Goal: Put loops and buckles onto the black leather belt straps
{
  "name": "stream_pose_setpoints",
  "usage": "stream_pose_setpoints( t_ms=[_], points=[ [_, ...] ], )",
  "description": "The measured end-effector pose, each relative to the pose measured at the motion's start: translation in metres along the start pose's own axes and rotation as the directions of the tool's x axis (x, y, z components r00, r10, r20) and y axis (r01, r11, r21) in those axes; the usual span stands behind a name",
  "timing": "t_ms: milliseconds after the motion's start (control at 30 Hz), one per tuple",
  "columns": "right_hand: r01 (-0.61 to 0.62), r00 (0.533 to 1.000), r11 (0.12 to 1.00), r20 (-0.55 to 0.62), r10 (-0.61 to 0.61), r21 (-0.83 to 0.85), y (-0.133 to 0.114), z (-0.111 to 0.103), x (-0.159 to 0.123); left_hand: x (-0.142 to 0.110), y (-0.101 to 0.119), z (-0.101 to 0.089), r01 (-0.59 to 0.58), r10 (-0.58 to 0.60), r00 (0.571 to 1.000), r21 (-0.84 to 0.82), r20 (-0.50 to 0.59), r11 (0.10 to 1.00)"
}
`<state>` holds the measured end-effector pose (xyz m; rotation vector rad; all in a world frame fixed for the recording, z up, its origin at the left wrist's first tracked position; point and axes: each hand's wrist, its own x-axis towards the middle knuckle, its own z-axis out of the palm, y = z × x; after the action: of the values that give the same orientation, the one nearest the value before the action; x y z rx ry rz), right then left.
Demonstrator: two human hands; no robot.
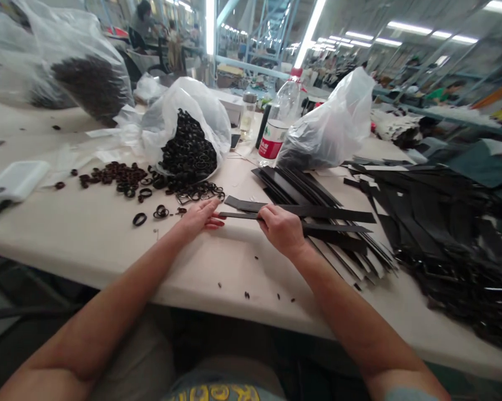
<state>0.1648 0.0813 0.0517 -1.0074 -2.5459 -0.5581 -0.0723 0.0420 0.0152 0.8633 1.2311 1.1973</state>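
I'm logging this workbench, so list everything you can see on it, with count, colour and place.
table: one, off-white, across the view
strap: one, black, under both hands
strap stack: many, black, right of centre
rings: many, dark, loose, left of centre
bag of rings: one, clear, centre back
bottle: one, clear, red cap, behind the stack
white bag: one, beside the bottle
white device: one, far left
left hand: flat, fingertips on the strap's end
right hand: closed on the strap
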Motion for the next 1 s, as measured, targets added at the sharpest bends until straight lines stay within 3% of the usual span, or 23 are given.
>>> stream_pose_setpoints(
  t_ms=[100, 200, 333, 533, 833, 900, 1000],
  points=[
    [0.009, 1.000, 1.000, 0.009, -0.010, 0.027, -0.008, -0.001, -0.004, -0.004, -0.002, 0.010, 0.036, -0.032, 0.998, -0.083, 0.050, 0.996],
    [0.001, 1.000, 0.974, 0.020, -0.005, 0.227, -0.013, 0.005, -0.003, -0.006, -0.007, 0.016, -0.048, 0.048, 0.999, -0.147, 0.001, 0.988],
    [-0.064, 0.998, 0.877, 0.006, 0.069, 0.477, -0.020, 0.018, -0.002, -0.010, -0.014, 0.021, -0.118, 0.118, 0.993, -0.171, -0.009, 0.978],
    [-0.084, 0.993, 0.862, -0.025, 0.111, 0.500, -0.028, 0.027, -0.005, -0.011, -0.018, 0.024, -0.120, 0.124, 0.992, -0.190, 0.010, 0.974],
    [-0.151, 0.988, 0.859, 0.110, 0.111, 0.488, -0.033, 0.022, -0.002, -0.011, -0.019, 0.020, -0.038, 0.061, 0.992, -0.204, 0.110, 0.978],
    [-0.185, 0.981, 0.856, 0.136, 0.136, 0.482, -0.032, 0.022, -0.002, -0.010, -0.020, 0.020, -0.091, 0.109, 0.987, -0.156, 0.117, 0.984],
    [-0.234, 0.970, 0.860, 0.162, 0.179, 0.453, -0.030, 0.023, -0.002, -0.011, -0.020, 0.023, -0.329, 0.320, 0.941, 0.076, 0.111, 0.941]
  ],
)
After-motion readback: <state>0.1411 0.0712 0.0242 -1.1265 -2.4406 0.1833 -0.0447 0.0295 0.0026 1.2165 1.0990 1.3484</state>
